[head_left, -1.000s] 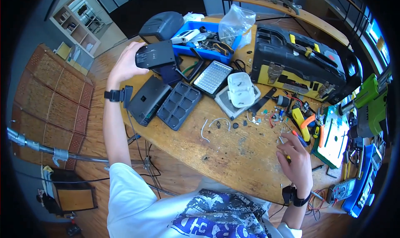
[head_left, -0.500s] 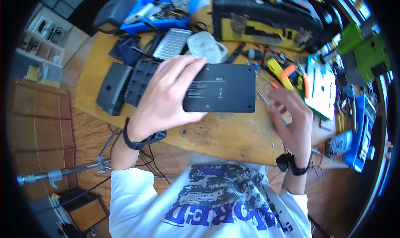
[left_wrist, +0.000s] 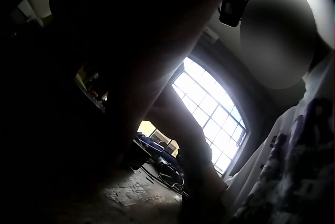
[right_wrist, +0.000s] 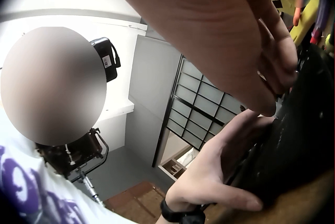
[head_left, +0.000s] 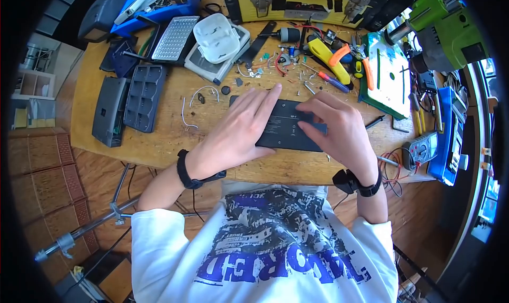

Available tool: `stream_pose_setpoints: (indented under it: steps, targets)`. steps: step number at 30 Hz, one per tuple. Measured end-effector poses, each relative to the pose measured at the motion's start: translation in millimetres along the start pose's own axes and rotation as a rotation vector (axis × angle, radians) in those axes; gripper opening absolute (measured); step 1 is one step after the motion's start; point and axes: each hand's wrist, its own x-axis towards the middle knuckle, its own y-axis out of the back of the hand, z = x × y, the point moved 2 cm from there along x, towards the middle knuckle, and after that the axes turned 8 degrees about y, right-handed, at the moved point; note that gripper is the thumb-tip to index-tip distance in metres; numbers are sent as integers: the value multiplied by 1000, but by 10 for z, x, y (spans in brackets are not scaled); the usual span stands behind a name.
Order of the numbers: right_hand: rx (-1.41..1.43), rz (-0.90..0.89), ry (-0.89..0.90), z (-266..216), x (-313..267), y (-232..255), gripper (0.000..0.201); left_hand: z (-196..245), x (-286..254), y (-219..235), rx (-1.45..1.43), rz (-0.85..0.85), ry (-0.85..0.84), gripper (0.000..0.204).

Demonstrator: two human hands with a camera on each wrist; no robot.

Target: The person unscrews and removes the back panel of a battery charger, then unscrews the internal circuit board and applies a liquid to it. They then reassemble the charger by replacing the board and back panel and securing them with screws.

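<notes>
A flat black panel [head_left: 286, 136] with printed lettering and corner screws lies at the table's front edge. Over its left part rests my left hand [head_left: 233, 130], fingers extended towards the far side and thumb by the near edge. My right hand [head_left: 339, 130] is bent over the right part, fingertips close to the printed face, a gap between thumb and forefinger; I cannot tell whether something small is in it. The right wrist view has both hands beside the dark panel [right_wrist: 298, 135]. The left wrist view is mostly dark.
A compartment tray [head_left: 143, 98] and dark casing [head_left: 110, 112] stand left. Behind are a clear lidded box [head_left: 216, 37], yellow-black toolbox [head_left: 291, 6], cutters [head_left: 330, 59] and a screwdriver [head_left: 333, 82]. A multimeter [head_left: 421, 150] and green drill [head_left: 450, 29] are at right.
The left hand has brought the panel from the left side of the table to the front middle and down low. My right hand has moved left, over the panel. The head view has shifted too.
</notes>
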Motion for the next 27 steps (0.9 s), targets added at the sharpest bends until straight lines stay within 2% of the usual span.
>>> stream_pose_setpoints:
  steps: [3, 9, 19, 21, 22, 24, 25, 27]
  targets:
    - [-87, -18, 71, 19, 153, -80, 22, -16, -40, 36, -4, 9, -18, 125]
    - [-175, -88, 87, 53, 359, -222, 20, -57, -64, 35, -17, 17, -21, 120]
    - [-160, -61, 81, 81, 440, -282, 14, -62, -67, 16, 6, 36, -45, 117]
    - [25, -60, 32, 103, 407, -204, 14, -47, -68, 39, -4, 13, -37, 118]
    - [16, -60, 23, 91, 360, -109, 14, -45, -74, 51, -9, -9, -20, 119]
    - [13, 75, -137, 77, 181, 173, 15, -27, -100, 65, -9, -29, -17, 121]
    - [-112, 86, -184, 89, 69, 256, 18, -26, -116, 69, 1, -50, -5, 122]
    - [-220, -5, -255, 135, -157, 348, 22, -34, -144, 90, -1, -42, -24, 122]
